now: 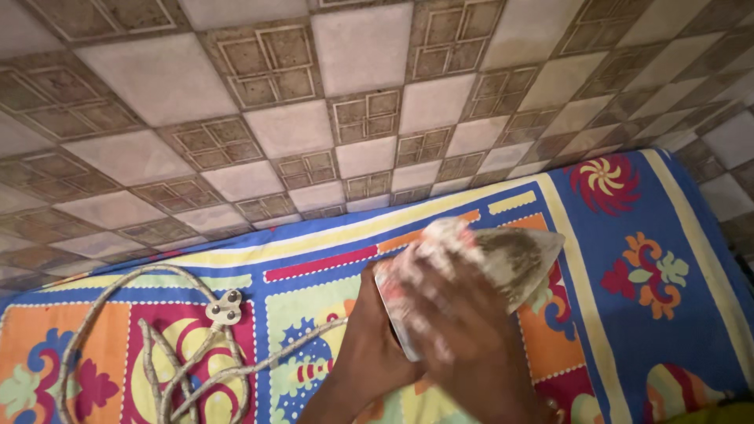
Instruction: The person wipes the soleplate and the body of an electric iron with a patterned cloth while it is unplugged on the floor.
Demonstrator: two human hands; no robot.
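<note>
My right hand (463, 330) and left hand (377, 338) hold the iron (510, 255) upturned above the cloth (652, 235). Its cord (157, 353) and plug (225, 308) lie on the cloth to my left; tiled floor (236, 102) lies beyond.

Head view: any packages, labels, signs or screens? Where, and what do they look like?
None in view.
Only an iron held tipped up in both hands over a patterned cloth, its cord and plug lying to the left, tiled floor beyond.
</note>
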